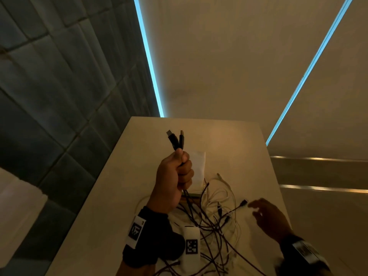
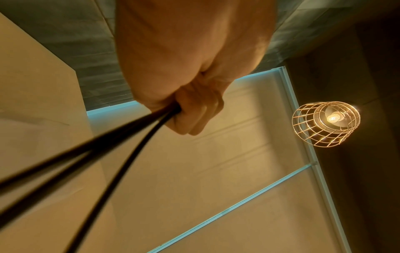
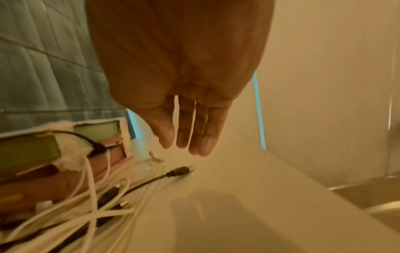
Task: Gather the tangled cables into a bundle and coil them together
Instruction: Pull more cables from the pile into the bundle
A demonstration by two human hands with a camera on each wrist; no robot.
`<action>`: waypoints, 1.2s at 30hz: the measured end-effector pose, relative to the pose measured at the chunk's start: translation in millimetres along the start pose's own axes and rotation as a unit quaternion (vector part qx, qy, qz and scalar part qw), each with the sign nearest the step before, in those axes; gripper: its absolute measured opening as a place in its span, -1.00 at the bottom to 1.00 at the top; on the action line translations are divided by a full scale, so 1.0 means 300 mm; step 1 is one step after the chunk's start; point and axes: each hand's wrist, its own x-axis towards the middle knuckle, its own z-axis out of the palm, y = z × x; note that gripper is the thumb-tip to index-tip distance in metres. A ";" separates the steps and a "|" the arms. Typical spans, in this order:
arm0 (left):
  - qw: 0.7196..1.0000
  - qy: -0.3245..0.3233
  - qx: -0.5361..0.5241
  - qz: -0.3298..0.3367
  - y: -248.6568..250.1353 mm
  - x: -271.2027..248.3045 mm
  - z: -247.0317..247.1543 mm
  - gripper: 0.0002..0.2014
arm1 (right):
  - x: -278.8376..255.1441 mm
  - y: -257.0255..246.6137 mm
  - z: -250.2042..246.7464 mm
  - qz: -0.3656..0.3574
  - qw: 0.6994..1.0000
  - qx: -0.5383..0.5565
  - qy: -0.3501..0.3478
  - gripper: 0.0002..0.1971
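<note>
My left hand (image 1: 175, 176) is raised above the table, fist closed round black cables (image 2: 121, 147) whose two plug ends (image 1: 176, 139) stick up above the fist. The cables run down from the fist into a tangle of black and white cables (image 1: 213, 222) lying on the table. My right hand (image 1: 266, 216) hovers at the right of the tangle with fingers straight and spread, holding nothing. Its fingertips (image 3: 190, 145) are just above a loose black plug end (image 3: 179, 171), not touching it.
The white table (image 1: 229, 136) has its right edge close to my right hand. A white flat packet (image 1: 198, 166) lies behind my left fist. A white tagged device (image 1: 191, 246) sits at the near side of the tangle. Stacked books (image 3: 43, 162) show beside the cables.
</note>
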 end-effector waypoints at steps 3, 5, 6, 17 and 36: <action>1.000 -0.001 0.008 -0.002 0.000 -0.008 0.003 -0.65 | 0.142 -0.107 0.010 -0.046 0.999 -0.015 0.006 -0.53; 1.000 -0.002 0.014 -0.005 -0.002 -0.013 0.002 -0.65 | 0.156 -0.114 0.031 -0.061 0.995 -0.054 -0.058 -0.53; 1.000 -0.002 0.018 -0.006 -0.003 -0.015 0.000 -0.65 | 0.144 -0.099 0.039 -0.053 0.993 -0.070 -0.082 -0.60; 0.996 0.022 0.077 0.024 -0.030 -0.010 -0.017 -0.65 | 0.044 -0.193 -0.209 -0.058 0.966 0.245 -0.052 -0.87; 0.938 0.127 0.291 0.140 -0.099 -0.026 0.028 -0.79 | -0.085 -0.731 -0.262 -0.144 0.820 0.554 0.000 -0.75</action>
